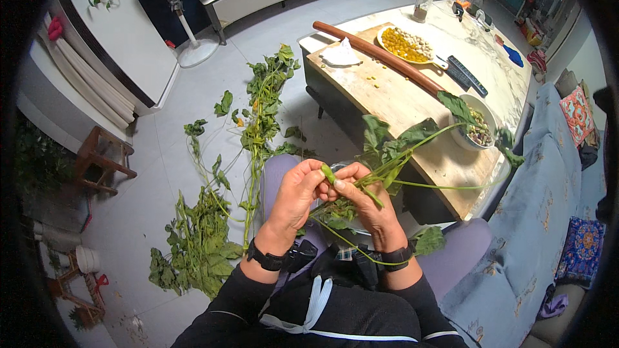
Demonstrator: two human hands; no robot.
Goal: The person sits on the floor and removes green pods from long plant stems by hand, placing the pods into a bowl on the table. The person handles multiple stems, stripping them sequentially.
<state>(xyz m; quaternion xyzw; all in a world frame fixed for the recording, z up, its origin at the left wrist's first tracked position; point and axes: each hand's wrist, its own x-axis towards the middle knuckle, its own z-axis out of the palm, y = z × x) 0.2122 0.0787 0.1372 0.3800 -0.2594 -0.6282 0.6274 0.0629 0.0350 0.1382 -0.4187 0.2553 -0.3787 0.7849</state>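
Note:
Both hands meet above my lap on a green bean pod point(329, 173). My left hand point(301, 188) pinches the pod's upper end between thumb and fingertips. With thumb and fingers, my right hand point(361, 193) grips its lower end. Leafy bean stems point(401, 157) run past and behind my right hand, reaching over the wooden board. Another green pod point(375, 199) sticks out by my right palm. Below the hands, partly hidden, a clear container point(355, 224) holds green plant bits. A white bowl point(474, 142) of shelled beans and pods stands on the board's near right corner.
Cut bean plants point(205, 246) lie on the floor to my left. On the table point(503, 53) are a wooden board point(382, 96), a long rolling pin point(377, 53), a dish point(406, 44) of yellow and pale pieces, remote controls point(464, 75) and a glass jar point(423, 5). A blue-covered sofa point(527, 193) flanks my right.

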